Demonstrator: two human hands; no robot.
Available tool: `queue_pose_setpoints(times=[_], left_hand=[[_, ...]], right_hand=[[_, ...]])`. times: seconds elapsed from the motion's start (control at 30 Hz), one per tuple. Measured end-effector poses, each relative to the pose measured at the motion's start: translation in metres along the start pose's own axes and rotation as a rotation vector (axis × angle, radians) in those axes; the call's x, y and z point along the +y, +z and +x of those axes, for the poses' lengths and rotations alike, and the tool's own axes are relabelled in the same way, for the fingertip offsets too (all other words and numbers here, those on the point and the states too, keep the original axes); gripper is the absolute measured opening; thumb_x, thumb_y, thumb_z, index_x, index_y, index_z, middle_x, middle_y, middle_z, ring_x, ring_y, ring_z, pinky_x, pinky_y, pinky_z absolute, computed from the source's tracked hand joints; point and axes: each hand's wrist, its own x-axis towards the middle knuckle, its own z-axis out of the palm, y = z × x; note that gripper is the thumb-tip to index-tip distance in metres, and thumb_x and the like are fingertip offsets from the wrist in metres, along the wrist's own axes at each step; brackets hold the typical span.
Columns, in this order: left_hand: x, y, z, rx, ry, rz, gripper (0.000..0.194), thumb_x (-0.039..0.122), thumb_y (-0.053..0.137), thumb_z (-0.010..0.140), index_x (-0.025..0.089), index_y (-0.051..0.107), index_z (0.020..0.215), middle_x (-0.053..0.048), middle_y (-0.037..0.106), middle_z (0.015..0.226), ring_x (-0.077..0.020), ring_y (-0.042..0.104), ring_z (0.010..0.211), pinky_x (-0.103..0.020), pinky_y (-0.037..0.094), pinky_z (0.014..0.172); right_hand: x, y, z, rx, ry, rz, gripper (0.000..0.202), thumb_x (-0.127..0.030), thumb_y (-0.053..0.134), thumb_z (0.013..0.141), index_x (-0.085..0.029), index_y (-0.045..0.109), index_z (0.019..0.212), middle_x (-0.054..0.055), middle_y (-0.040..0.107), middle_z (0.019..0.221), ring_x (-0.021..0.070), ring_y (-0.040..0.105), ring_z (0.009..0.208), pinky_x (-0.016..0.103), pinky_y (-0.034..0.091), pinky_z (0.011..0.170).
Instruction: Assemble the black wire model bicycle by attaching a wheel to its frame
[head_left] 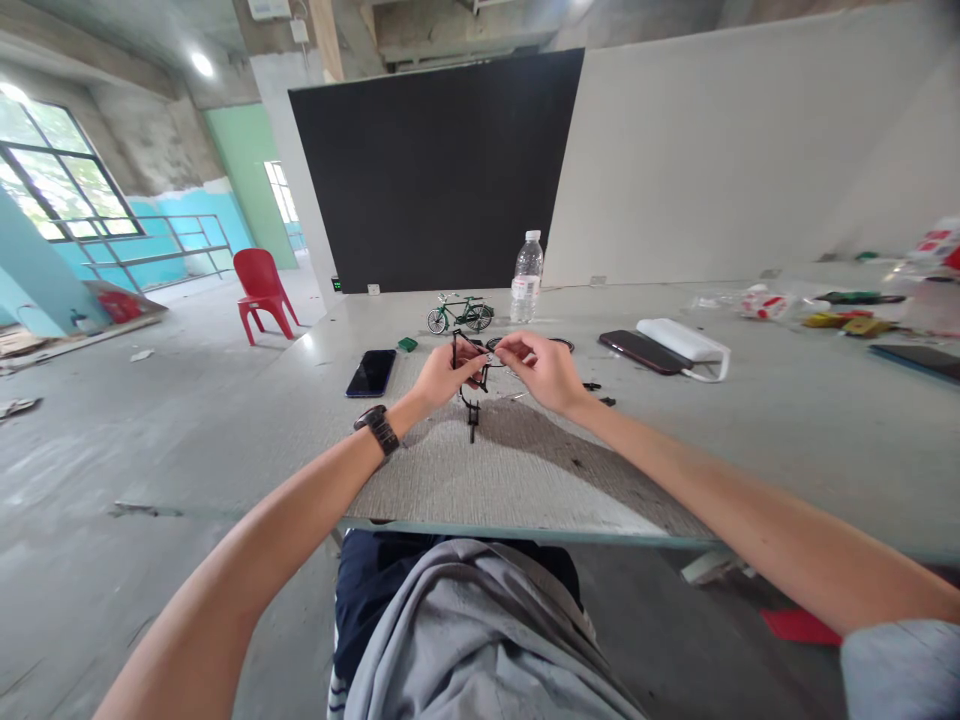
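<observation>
My left hand [444,375] grips a small black model bicycle frame [471,385] held upright above a grey mat [517,470] on the table. My right hand [541,368] pinches a tiny part against the top of that frame, fingers closed. A black watch is on my left wrist. A finished green model bicycle [460,313] stands farther back on the table. Small black loose parts [600,392] lie just right of my right hand.
A dark phone [371,372] lies left of the mat, a water bottle [527,277] stands behind, another phone [639,351] and a white power bank [684,343] lie to the right. Packets and clutter [840,305] sit far right. A red chair [261,290] stands on the floor.
</observation>
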Motion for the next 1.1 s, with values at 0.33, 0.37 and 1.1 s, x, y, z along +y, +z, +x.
queue_pose_setpoints(times=[0.33,0.37,1.1], left_hand=[[-0.003,-0.002,0.000,0.049,0.010,0.012,0.016,0.029,0.069,0.091,0.013,0.064,0.093,-0.002,0.065,0.078,-0.0110,0.065,0.067,-0.024,0.057,0.061],[-0.003,-0.002,0.000,0.054,0.012,0.014,0.016,0.028,0.069,0.092,0.013,0.064,0.093,-0.001,0.065,0.078,-0.0108,0.064,0.067,-0.024,0.056,0.061],[-0.003,-0.002,0.000,0.080,-0.003,-0.132,0.024,0.031,0.070,0.089,0.011,0.070,0.102,-0.005,0.068,0.084,-0.0126,0.064,0.072,-0.026,0.058,0.062]], right_hand=[[0.002,0.002,-0.001,-0.075,0.030,0.046,0.041,-0.061,0.060,0.092,-0.020,0.068,0.093,0.008,0.073,0.085,0.0201,0.065,0.072,0.034,0.051,0.066],[0.004,0.003,-0.002,-0.085,0.033,0.055,0.042,-0.062,0.060,0.092,-0.020,0.068,0.092,0.007,0.073,0.085,0.0198,0.065,0.071,0.034,0.051,0.067],[0.009,0.008,-0.001,-0.335,0.088,0.145,0.042,-0.059,0.061,0.090,-0.018,0.068,0.081,0.004,0.067,0.075,0.0153,0.058,0.063,0.028,0.043,0.059]])
